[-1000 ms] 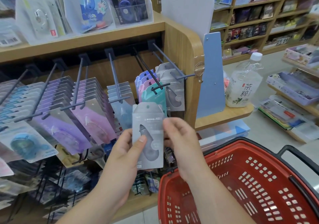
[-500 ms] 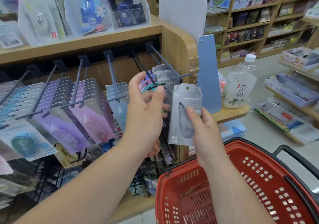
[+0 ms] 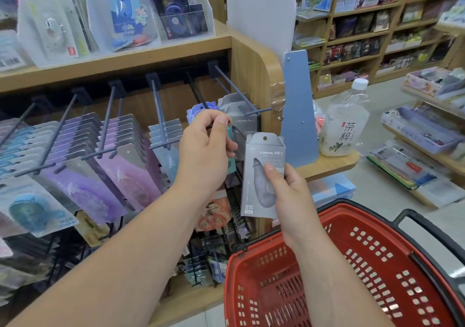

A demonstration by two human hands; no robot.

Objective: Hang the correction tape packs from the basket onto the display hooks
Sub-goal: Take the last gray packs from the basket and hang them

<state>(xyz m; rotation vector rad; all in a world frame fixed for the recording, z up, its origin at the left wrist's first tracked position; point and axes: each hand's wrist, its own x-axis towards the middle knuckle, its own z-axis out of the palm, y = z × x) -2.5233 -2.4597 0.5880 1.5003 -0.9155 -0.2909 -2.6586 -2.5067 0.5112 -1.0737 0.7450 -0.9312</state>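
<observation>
One red basket [image 3: 377, 263] sits nearest, at lower right. Above its rim, the right hand [image 3: 292, 195] holds a grey pack [image 3: 255, 183] upright, with the thumb pressed on the front and the fingers curled behind. Further in, the left hand [image 3: 203, 150] pinches the hung packs [image 3: 198, 107] at a hook's front end, thumb against curled fingers. Beyond, a bottle [image 3: 344, 127] stands on the counter [image 3: 332, 163].

Head-worn wide-angle view, facing forward and down, close over the forearms, display hooks [image 3: 157, 107] beyond the left hand [image 3: 205, 150], basket [image 3: 392, 241] below the right hand [image 3: 289, 195].
</observation>
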